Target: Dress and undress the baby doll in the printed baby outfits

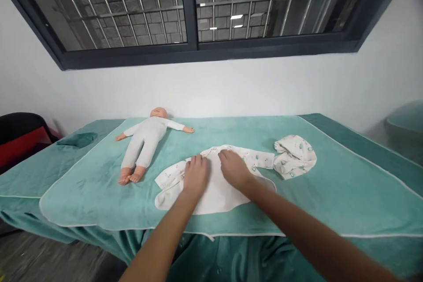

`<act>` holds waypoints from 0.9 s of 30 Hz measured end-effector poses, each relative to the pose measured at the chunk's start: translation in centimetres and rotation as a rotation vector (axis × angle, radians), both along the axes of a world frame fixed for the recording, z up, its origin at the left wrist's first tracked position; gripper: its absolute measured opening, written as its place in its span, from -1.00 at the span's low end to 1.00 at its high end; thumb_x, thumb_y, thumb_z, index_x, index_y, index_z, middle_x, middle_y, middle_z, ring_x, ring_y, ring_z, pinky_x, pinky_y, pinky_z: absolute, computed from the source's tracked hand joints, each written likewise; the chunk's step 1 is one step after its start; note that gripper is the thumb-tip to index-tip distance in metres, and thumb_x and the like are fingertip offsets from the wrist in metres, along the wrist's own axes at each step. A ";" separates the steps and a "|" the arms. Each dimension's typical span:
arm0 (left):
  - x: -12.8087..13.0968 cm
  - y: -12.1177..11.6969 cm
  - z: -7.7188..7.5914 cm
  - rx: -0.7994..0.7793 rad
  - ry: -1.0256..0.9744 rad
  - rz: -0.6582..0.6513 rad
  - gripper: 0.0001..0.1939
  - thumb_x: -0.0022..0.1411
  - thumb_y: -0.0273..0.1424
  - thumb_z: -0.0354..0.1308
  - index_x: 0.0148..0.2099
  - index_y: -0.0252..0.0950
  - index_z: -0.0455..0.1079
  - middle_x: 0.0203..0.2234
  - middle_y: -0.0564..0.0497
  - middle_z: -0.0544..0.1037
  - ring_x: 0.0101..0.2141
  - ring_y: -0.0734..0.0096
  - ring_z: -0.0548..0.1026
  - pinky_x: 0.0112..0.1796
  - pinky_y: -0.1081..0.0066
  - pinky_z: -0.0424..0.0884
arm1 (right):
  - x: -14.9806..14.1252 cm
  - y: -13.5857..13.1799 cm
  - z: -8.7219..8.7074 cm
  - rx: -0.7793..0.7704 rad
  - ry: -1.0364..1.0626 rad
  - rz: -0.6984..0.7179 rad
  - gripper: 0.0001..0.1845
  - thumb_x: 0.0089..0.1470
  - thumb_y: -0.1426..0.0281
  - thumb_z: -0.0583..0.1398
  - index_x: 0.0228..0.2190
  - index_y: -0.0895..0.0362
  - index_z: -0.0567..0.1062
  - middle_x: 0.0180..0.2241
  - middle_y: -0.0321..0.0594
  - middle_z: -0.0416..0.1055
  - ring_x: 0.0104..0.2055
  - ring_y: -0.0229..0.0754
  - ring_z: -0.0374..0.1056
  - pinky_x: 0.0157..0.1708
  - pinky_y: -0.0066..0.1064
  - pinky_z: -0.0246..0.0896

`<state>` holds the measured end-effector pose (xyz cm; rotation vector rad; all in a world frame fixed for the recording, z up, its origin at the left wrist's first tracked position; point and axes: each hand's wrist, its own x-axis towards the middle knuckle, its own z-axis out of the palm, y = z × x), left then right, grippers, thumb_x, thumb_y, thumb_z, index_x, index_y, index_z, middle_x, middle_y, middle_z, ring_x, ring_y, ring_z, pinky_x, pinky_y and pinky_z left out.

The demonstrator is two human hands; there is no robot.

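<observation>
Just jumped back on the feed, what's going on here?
A person has both hands on a small white patterned shirt spread out on a green blanket. The left hand and right hand rest near its upper middle, fingers curled; whether they grip it is unclear. A doll in white lies to the left, arms out. A bunched patterned cloth lies at the shirt's right sleeve end.

The green-covered bed [340, 198] bears a doll [148, 134], a spread garment [216, 191] and crumpled cloth [297, 158].

A small white shirt [216, 191] with printed motifs is spread open, sleeves laid left and right, on green cloth [333, 202].
</observation>
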<state>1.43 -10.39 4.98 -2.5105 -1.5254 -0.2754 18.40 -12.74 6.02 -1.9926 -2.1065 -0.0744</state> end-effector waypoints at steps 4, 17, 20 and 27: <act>1.8 0.1 -3.6 -0.174 -0.252 0.046 -0.67 0.41 -0.44 -0.14 0.08 -0.35 0.36 0.13 -0.22 0.41 0.13 0.13 0.37 0.10 0.18 0.33 | -1.3 0.9 -4.6 -0.017 0.046 -0.120 -0.55 0.30 0.41 -0.06 0.10 0.32 0.40 0.17 0.11 0.34 0.23 0.02 0.19 0.21 -0.22 0.01; 1.4 8.1 -2.5 -0.133 -0.217 0.189 -0.40 0.38 -0.37 -0.09 0.42 -0.36 0.01 0.33 -0.28 0.19 0.29 -0.04 0.21 0.23 0.06 0.20 | 1.7 6.8 -4.1 0.097 -0.143 -0.244 -0.32 0.16 0.62 -0.06 0.31 0.29 0.18 0.34 0.14 0.10 0.34 0.18 0.02 0.29 0.12 -0.17; 2.4 10.4 -2.0 -0.188 -0.210 0.173 -0.42 0.38 -0.43 -0.14 0.40 -0.36 0.04 0.32 -0.28 0.20 0.30 -0.01 0.19 0.24 0.09 0.18 | 1.9 8.5 -3.8 0.054 -0.043 -0.268 -0.33 0.11 0.64 -0.04 0.28 0.39 0.21 0.32 0.24 0.12 0.34 0.22 0.03 0.30 0.09 -0.16; 6.0 13.5 -2.7 -0.213 -0.293 0.255 -0.48 0.34 -0.46 -0.13 0.31 -0.44 0.18 0.18 -0.38 0.38 0.23 -0.03 0.31 0.14 0.09 0.29 | 0.1 12.9 -4.6 0.026 0.114 -0.335 -0.36 0.10 0.62 -0.05 0.23 0.48 0.24 0.28 0.26 0.16 0.32 0.10 0.11 0.29 -0.23 -0.05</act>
